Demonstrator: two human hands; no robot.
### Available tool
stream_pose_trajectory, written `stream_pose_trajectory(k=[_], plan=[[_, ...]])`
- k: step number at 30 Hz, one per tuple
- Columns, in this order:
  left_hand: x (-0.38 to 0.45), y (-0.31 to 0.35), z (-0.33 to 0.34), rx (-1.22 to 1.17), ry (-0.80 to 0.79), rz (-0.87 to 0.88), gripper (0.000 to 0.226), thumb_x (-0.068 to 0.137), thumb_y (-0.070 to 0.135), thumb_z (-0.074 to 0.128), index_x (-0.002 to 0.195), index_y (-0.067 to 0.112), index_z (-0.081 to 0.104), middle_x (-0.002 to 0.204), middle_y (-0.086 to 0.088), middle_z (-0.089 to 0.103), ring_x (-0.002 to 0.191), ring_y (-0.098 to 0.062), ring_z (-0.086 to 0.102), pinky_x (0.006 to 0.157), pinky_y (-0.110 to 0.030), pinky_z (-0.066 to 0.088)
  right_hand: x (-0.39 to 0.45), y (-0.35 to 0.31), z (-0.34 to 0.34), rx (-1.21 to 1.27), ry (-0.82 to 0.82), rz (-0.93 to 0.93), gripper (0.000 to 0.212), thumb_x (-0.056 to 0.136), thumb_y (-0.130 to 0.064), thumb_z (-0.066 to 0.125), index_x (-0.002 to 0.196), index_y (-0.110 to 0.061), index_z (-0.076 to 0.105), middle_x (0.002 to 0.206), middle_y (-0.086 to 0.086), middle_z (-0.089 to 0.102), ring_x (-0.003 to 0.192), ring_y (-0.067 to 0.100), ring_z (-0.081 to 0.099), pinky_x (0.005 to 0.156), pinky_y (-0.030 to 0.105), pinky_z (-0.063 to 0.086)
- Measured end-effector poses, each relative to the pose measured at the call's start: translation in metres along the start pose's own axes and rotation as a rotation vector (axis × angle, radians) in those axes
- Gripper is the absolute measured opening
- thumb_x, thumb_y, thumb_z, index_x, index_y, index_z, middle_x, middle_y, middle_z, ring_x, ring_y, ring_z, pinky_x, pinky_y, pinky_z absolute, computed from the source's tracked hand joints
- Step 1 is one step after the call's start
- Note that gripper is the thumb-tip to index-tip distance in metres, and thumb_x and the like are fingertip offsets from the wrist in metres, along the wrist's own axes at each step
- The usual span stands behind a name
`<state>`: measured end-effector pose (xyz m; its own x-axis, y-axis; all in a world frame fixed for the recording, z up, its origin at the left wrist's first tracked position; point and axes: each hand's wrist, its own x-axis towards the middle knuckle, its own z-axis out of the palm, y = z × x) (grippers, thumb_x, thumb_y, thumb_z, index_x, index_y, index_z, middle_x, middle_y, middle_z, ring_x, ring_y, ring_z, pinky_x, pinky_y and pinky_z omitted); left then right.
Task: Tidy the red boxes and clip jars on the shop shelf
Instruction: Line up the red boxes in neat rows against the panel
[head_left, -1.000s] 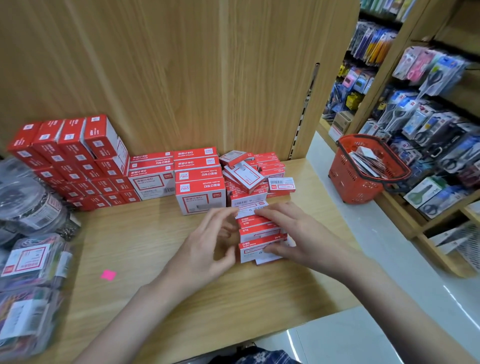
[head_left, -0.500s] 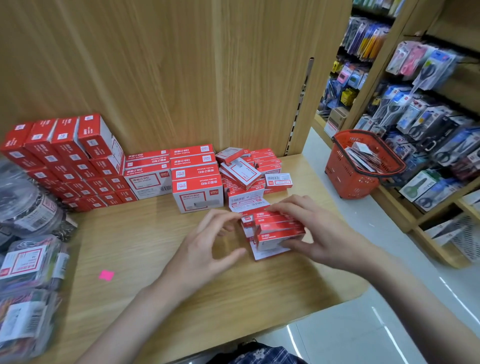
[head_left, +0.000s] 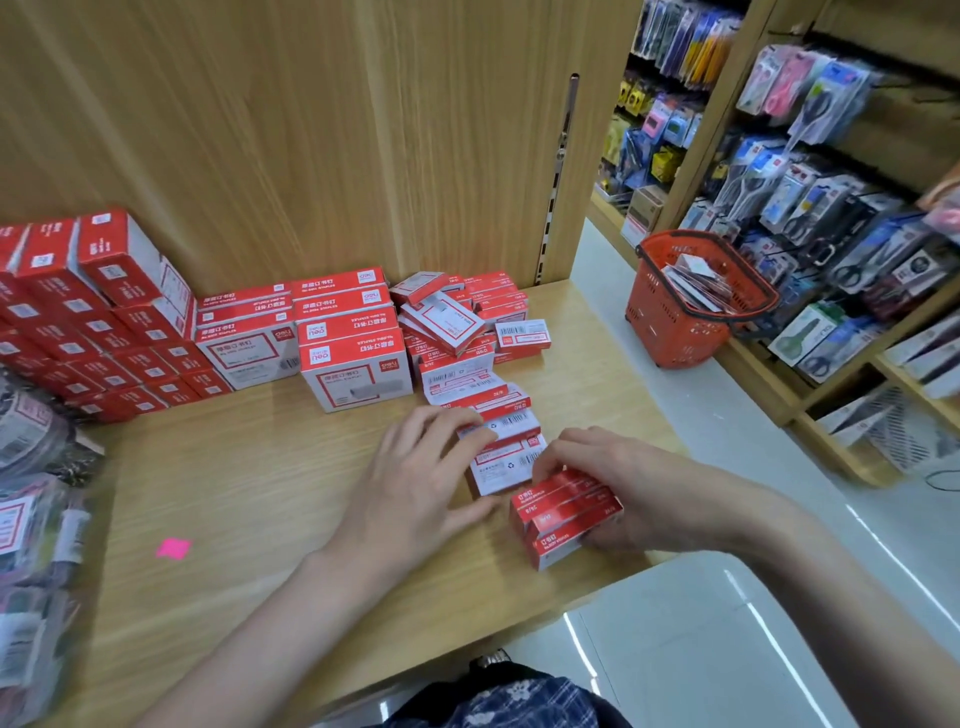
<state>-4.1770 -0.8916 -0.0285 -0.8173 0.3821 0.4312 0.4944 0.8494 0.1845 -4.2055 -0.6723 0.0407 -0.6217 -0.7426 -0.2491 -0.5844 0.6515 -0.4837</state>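
While R hand (head_left: 618, 488) grips small stack of red staple boxes (head_left: 566, 514) at shelf (head_left: 234, 493) edge, L hand (head_left: 415, 483), fingers spread, touches adj. loose boxes (head_left: 501, 447).

Hidden, cropped and blurred parts

The clip jars (head_left: 36, 499) are cut by the left edge and smeared by blur; their labels cannot be read. The far side of the small red boxes (head_left: 566, 514) is covered by the right hand (head_left: 623, 483). Print on the loose boxes (head_left: 498, 447) under the left hand (head_left: 421, 478) is too small. Basket (head_left: 675, 332) contents are indistinct.
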Motion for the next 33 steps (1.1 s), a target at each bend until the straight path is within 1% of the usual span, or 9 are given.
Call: stream_pose_trajectory(k=[6, 11, 13, 16, 19, 22, 26, 28, 33], plan=[[0.012, 0.003, -0.003, 0.05, 0.081, 0.022, 0.039, 0.081, 0.04, 0.052, 0.098, 0.006, 0.064, 0.088, -0.005, 0.064, 0.086, -0.02, 0.047, 0.072, -0.028, 0.037, 0.0, 0.005, 0.001, 0.044, 0.026, -0.002, 0.049, 0.074, -0.016, 0.07, 0.115, -0.03, 0.047, 0.112, -0.01, 0.042, 0.097, 0.004, 0.042, 0.078, 0.007, 0.033], [0.028, -0.008, -0.011, -0.02, 0.129, -0.085, 0.035, 0.083, 0.037, 0.051, 0.098, 0.007, 0.063, 0.088, -0.004, 0.062, 0.083, -0.018, 0.044, 0.073, -0.031, 0.038, 0.012, 0.004, 0.008, 0.019, 0.23, -0.034, 0.048, 0.076, -0.014, 0.07, 0.119, -0.024, 0.052, 0.123, -0.003, 0.035, 0.102, 0.003, 0.036, 0.083, -0.003, 0.026], [0.028, -0.01, -0.011, -0.099, 0.151, -0.179, 0.035, 0.082, 0.034, 0.059, 0.103, 0.007, 0.061, 0.095, -0.006, 0.059, 0.089, -0.017, 0.045, 0.079, -0.028, 0.038, 0.019, 0.002, 0.012, 0.036, 0.317, -0.009, 0.054, 0.075, -0.015, 0.072, 0.124, -0.019, 0.048, 0.126, 0.002, 0.033, 0.109, 0.009, 0.037, 0.089, 0.003, 0.03], [0.024, -0.015, -0.01, -0.162, 0.147, -0.283, 0.039, 0.079, 0.025, 0.071, 0.11, 0.006, 0.059, 0.107, -0.009, 0.055, 0.102, -0.021, 0.049, 0.089, -0.024, 0.036, 0.026, 0.002, 0.014, -0.021, 0.413, 0.049, 0.071, 0.075, -0.022, 0.072, 0.135, -0.021, 0.034, 0.139, 0.003, 0.025, 0.124, 0.018, 0.03, 0.103, 0.027, 0.032], [0.019, -0.014, -0.014, -0.271, 0.118, -0.346, 0.044, 0.085, 0.038, 0.056, 0.117, 0.008, 0.057, 0.118, -0.003, 0.053, 0.104, -0.015, 0.054, 0.092, -0.028, 0.045, 0.032, 0.007, 0.013, 0.049, 0.285, 0.079, 0.094, 0.078, -0.028, 0.07, 0.145, -0.028, 0.004, 0.154, -0.005, -0.001, 0.14, 0.011, 0.009, 0.11, 0.023, 0.016], [0.014, -0.006, -0.017, -0.407, 0.042, -0.39, 0.06, 0.083, 0.052, 0.049, 0.128, 0.011, 0.05, 0.131, 0.004, 0.042, 0.099, -0.004, 0.055, 0.089, -0.017, 0.045, 0.036, 0.01, 0.015, 0.081, 0.126, 0.095, 0.103, 0.081, -0.025, 0.068, 0.143, -0.029, -0.014, 0.154, -0.005, -0.019, 0.14, 0.004, 0.0, 0.102, 0.008, 0.011], [0.012, -0.008, -0.014, -0.338, -0.008, -0.377, 0.078, 0.077, 0.065, 0.041, 0.134, 0.012, 0.044, 0.138, 0.003, 0.036, 0.115, -0.011, 0.048, 0.095, -0.028, 0.046, 0.045, 0.013, 0.019, 0.064, 0.141, 0.108, 0.103, 0.082, -0.025, 0.067, 0.143, -0.022, -0.016, 0.154, 0.0, -0.019, 0.142, 0.007, -0.002, 0.102, 0.008, 0.008], [0.01, -0.01, -0.014, -0.277, 0.0, -0.367, 0.084, 0.076, 0.071, 0.038, 0.134, 0.011, 0.044, 0.14, 0.001, 0.037, 0.124, -0.014, 0.04, 0.103, -0.032, 0.038, 0.051, 0.015, 0.02, 0.102, 0.166, 0.083, 0.104, 0.082, -0.022, 0.067, 0.141, -0.021, -0.019, 0.154, 0.002, -0.018, 0.141, 0.007, -0.007, 0.105, 0.011, 0.006], [-0.001, -0.015, -0.014, -0.281, -0.017, -0.306, 0.094, 0.073, 0.077, 0.037, 0.141, 0.012, 0.034, 0.15, 0.006, 0.024, 0.133, -0.002, 0.023, 0.106, -0.007, 0.011, 0.064, 0.014, 0.024, 0.206, 0.236, -0.004, 0.105, 0.083, -0.016, 0.065, 0.128, -0.03, -0.029, 0.155, 0.002, -0.013, 0.143, 0.013, 0.0, 0.107, 0.011, 0.016]])
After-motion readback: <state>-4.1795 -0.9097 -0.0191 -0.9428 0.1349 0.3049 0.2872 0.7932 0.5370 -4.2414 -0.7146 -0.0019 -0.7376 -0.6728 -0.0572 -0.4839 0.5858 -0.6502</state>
